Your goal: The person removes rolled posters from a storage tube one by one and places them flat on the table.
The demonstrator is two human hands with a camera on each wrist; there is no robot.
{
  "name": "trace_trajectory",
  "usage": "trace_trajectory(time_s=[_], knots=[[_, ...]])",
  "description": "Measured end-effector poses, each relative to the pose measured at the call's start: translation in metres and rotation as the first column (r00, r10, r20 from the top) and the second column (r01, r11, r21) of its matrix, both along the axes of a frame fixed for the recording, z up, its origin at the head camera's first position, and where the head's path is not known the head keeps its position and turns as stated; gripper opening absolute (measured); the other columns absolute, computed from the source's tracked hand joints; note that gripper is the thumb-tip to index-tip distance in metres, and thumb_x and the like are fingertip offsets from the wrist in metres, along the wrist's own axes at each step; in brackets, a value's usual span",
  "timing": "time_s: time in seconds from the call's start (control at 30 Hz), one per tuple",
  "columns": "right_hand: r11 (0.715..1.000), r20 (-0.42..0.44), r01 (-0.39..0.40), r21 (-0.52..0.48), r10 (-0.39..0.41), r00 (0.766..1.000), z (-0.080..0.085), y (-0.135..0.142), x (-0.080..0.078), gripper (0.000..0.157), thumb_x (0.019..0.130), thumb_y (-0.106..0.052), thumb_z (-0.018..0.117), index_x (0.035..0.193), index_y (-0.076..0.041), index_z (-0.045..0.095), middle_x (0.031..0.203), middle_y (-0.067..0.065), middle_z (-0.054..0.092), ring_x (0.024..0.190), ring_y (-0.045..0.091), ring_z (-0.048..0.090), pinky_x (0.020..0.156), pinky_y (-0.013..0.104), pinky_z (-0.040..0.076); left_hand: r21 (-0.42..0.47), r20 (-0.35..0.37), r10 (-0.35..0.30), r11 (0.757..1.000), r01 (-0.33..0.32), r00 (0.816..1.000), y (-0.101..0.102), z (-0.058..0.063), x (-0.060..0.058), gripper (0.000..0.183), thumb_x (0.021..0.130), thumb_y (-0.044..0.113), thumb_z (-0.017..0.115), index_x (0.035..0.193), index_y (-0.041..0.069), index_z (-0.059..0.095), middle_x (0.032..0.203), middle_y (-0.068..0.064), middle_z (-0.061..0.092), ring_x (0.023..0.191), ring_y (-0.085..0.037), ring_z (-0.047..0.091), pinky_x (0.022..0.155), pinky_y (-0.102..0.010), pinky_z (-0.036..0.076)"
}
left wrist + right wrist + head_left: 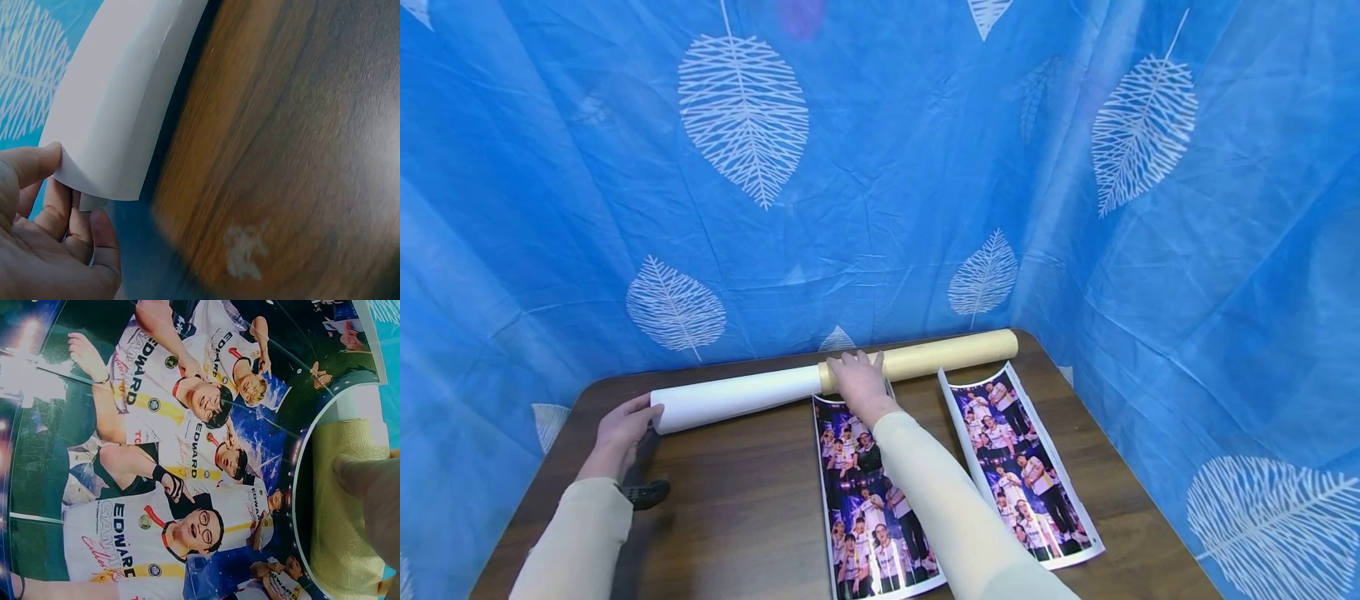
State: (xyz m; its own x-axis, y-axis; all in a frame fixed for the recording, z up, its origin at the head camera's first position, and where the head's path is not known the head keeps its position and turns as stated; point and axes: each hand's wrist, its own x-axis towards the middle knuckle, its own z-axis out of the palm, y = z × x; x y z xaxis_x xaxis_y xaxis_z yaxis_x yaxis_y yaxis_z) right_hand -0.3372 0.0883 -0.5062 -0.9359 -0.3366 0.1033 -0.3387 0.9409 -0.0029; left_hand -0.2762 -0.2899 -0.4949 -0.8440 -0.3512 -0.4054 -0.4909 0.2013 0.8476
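A rolled sheet of white paper (737,398) lies along the table's back edge, end to end with a yellow tube (951,354). Whether the roll goes inside the tube at the join cannot be told. My left hand (623,429) holds the roll's left end; in the left wrist view, the thumb of the left hand (56,231) is on the outside and its fingers curl at the open end. Around the tube's left end, my right hand (861,385) has its grip. The right wrist view shows its thumb pressed on the yellow tube (334,531).
Two glossy printed posters of people, a middle poster (880,517) and a right poster (1037,475), lie curling on the brown wooden table (730,500). The middle one is partly under my right arm. Blue leaf-patterned cloth (880,167) hangs close behind and beside the table.
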Motion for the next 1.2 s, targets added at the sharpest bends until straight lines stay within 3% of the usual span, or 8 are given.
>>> trace_trajectory(time_s=[0.37,0.63,0.93,1.03,1.2], knots=[[1.0,-0.003,-0.006,-0.011,0.006,1.0,0.003,0.001,0.001,0.048,0.099,-0.011,0.062,0.144,-0.027,0.058,0.143,0.004,0.06,0.135,0.036,0.05,0.11,0.071,0.03,0.009,-0.013,0.053,0.999,-0.053,0.998,-0.021,0.003,0.009,0.063,0.108,0.027,0.049,0.162,0.008,0.021,0.166,-0.026,0.017,0.147,-0.046,0.028,0.116,-0.058,0.031],[1.0,-0.007,-0.02,0.009,0.02,1.0,0.0,0.003,-0.001,0.052,0.097,-0.022,0.071,0.147,-0.027,0.055,0.146,0.004,0.058,0.137,0.035,0.048,0.11,0.072,0.029,0.01,-0.005,0.082,0.997,-0.082,0.997,-0.026,0.002,0.012,0.065,0.107,0.031,0.051,0.162,0.01,0.023,0.166,-0.025,0.018,0.147,-0.045,0.029,0.116,-0.058,0.031],[1.0,0.018,-0.012,0.005,0.012,1.0,0.0,0.003,0.0,0.049,0.103,-0.009,0.055,0.149,-0.025,0.052,0.15,0.006,0.054,0.141,0.037,0.044,0.112,0.071,0.027,0.015,-0.049,0.058,0.998,-0.057,0.997,-0.024,0.012,0.018,0.069,0.107,0.041,0.05,0.163,0.012,0.021,0.168,-0.023,0.014,0.149,-0.046,0.026,0.117,-0.061,0.026],[1.0,0.015,-0.001,0.015,0.001,1.0,-0.003,0.003,-0.001,0.051,0.105,-0.009,0.05,0.154,-0.023,0.047,0.152,0.005,0.052,0.142,0.036,0.042,0.113,0.07,0.026,0.056,-0.068,0.066,0.996,-0.062,0.995,-0.023,0.018,0.017,0.069,0.106,0.042,0.051,0.163,0.014,0.022,0.169,-0.019,0.013,0.15,-0.042,0.025,0.119,-0.059,0.024],[1.0,0.013,0.007,-0.002,-0.007,1.0,-0.007,0.004,-0.003,0.057,0.104,-0.021,0.058,0.158,-0.018,0.04,0.156,0.006,0.048,0.145,0.035,0.039,0.115,0.069,0.021,0.189,-0.1,0.12,0.977,-0.1,0.988,-0.016,0.031,0.014,0.073,0.103,0.042,0.059,0.163,0.018,0.025,0.171,-0.008,0.012,0.152,-0.034,0.021,0.121,-0.05,0.023]])
